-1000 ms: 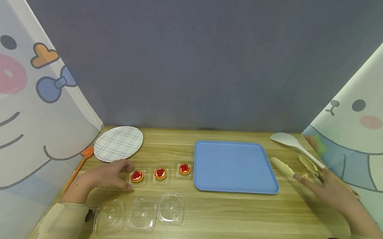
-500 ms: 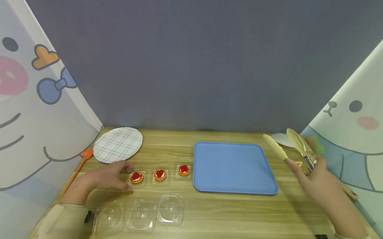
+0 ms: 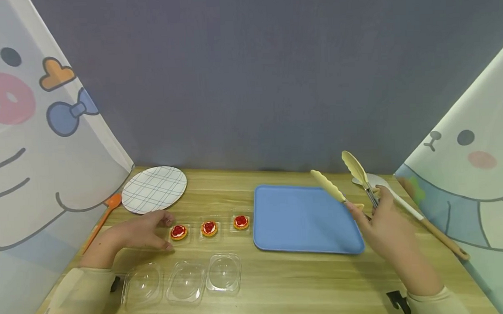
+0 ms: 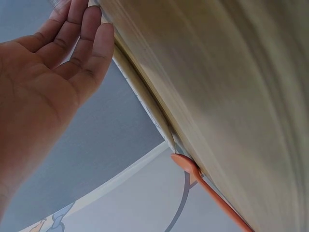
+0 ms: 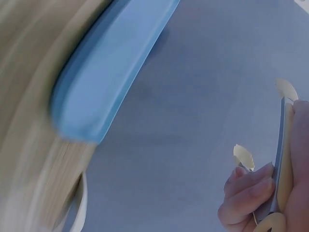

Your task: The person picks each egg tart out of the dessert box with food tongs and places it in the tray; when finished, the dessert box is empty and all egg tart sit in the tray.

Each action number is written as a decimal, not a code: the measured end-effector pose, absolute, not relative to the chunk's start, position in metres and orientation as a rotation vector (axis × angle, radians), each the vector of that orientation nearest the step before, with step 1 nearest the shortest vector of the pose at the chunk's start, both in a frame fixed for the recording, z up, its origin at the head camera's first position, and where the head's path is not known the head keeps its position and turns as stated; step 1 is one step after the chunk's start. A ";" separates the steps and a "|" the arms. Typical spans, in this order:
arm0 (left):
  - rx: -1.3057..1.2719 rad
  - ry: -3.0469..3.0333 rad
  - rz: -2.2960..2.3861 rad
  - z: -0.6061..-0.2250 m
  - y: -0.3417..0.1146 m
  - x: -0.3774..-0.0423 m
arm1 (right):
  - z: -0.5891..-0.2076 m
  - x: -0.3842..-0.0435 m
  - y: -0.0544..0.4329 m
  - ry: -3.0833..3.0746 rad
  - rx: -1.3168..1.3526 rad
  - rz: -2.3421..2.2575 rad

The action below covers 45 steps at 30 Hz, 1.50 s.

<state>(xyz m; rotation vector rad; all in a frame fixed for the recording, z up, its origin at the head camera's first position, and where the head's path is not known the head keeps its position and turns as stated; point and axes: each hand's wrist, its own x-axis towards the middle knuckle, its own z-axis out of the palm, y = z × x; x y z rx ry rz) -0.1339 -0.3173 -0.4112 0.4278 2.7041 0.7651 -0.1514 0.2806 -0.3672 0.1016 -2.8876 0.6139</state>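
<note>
In the head view my right hand grips a pair of tongs with cream scalloped tips spread apart. The tongs are raised over the right side of a blue tray. The right wrist view shows fingers curled round the tongs' metal arm. My left hand lies beside the leftmost small red-topped tart, thumb and fingers around its near side, relaxed. Whether it touches the clear base there cannot be told. A middle tart and a right tart sit on clear bases.
Three clear plastic lids lie in front of the tarts. A checked oval plate and an orange spoon are at the left. A white spoon with a wooden handle lies at the right, near the patterned side panel.
My right hand has picked up the tongs from the table and carried them up and left towards the tray. The left hand has stayed by the leftmost tart.
</note>
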 end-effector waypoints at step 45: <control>0.415 2.725 0.722 -0.407 -0.314 -0.130 | -0.336 -0.161 0.121 -2.643 0.611 0.500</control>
